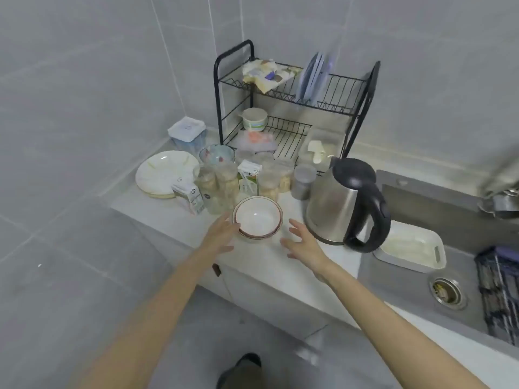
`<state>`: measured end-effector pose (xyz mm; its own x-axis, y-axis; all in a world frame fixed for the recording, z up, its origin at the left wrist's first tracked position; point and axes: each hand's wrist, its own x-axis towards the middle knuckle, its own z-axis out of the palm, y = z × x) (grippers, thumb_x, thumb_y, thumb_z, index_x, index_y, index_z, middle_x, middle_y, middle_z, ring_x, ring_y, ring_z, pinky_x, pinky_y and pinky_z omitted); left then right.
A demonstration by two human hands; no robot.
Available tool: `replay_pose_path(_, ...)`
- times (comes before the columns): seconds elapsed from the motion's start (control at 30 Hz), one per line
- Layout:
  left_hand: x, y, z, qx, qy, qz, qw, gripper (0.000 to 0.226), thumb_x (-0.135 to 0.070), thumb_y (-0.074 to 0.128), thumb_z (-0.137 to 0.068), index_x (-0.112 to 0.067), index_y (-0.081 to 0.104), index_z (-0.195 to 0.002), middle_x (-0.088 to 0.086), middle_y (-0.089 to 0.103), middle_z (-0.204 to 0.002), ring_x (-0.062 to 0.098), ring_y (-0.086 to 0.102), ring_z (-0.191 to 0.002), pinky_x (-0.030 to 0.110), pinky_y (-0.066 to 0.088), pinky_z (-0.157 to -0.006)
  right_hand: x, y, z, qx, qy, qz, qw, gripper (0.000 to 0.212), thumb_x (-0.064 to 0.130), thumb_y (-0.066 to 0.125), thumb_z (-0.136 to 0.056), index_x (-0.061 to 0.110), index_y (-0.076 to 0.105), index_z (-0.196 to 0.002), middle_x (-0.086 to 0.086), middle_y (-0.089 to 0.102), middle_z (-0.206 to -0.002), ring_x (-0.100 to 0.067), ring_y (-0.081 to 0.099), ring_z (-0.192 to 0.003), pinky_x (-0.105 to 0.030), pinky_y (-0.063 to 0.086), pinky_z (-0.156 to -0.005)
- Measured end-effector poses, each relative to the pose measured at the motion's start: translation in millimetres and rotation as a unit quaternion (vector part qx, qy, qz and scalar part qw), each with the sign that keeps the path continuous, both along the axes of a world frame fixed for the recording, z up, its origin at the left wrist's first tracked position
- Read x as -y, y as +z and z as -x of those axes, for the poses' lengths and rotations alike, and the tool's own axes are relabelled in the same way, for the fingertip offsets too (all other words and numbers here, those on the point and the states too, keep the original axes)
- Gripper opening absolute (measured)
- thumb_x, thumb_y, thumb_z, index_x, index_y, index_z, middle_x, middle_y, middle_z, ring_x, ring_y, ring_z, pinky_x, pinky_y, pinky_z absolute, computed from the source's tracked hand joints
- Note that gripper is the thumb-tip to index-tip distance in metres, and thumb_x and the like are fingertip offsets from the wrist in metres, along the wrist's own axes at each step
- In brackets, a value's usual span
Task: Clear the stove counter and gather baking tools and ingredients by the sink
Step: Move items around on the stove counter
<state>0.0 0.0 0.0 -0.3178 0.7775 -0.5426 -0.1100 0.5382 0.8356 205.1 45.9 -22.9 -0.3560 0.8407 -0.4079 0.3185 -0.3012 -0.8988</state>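
Observation:
A stack of white bowls with brown rims (pixel 257 217) sits on the pale counter (pixel 157 211) left of the sink (pixel 415 282). My left hand (pixel 220 234) is at the stack's left side, fingers spread, touching or almost touching the rim. My right hand (pixel 302 241) hovers open just right of the bowls, a small gap away. Behind the bowls stand several clear jars of pale food (pixel 224 183), two small cartons (pixel 248 178), a steel shaker (pixel 303 181) and a patterned glass bowl (pixel 216 154).
A steel kettle with a black handle (pixel 345 203) stands right of my right hand. White plates (pixel 163 172) lie at the left, a black two-tier dish rack (pixel 295 105) stands behind. The sink holds a white tray (pixel 412 245) and a dark basket (pixel 500 290).

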Motion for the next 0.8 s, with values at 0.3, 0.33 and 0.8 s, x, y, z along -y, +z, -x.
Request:
replay_pose_path(0.3, -58, -48, 36, 0.072, -0.053, -0.014, 0.996, 0.038, -0.003, 0.052, -0.091, -0.023, 0.056, -0.123, 0.004, 0.059, -0.123, 0.025, 0.059, -0.111, 0.034, 0.056, -0.075, -36, -28, 51, -0.097, -0.120, 0.131, 0.979, 0.044, 0.011, 0.052, -0.096, 0.025, 0.044, -0.137, -0.009, 0.060, -0.126, -0.024, 0.063, -0.101, -0.038, 0.055, -0.086)
replay_pose_path(0.33, -60, -51, 39, 0.077, -0.054, -0.018, 0.995, 0.038, -0.001, 0.051, -0.091, -0.022, 0.057, -0.122, 0.003, 0.060, -0.121, 0.025, 0.059, -0.111, 0.031, 0.057, -0.071, -36, -32, 53, -0.109, -0.138, 0.138, 0.975, 0.043, 0.009, 0.052, -0.096, 0.025, 0.046, -0.136, -0.010, 0.060, -0.127, -0.027, 0.063, -0.103, -0.042, 0.054, -0.089)
replay_pose_path(0.8, -45, -27, 16, 0.154, -0.161, -0.016, 0.975, 0.038, 0.001, 0.052, -0.090, -0.023, 0.059, -0.119, -0.003, 0.064, -0.115, 0.026, 0.065, -0.102, 0.030, 0.059, -0.065, 19, -1, 14, -0.153, -0.254, 0.133, 0.946, 0.038, 0.001, 0.052, -0.092, 0.020, 0.052, -0.124, -0.011, 0.063, -0.101, -0.030, 0.065, -0.086, -0.036, 0.060, -0.073)
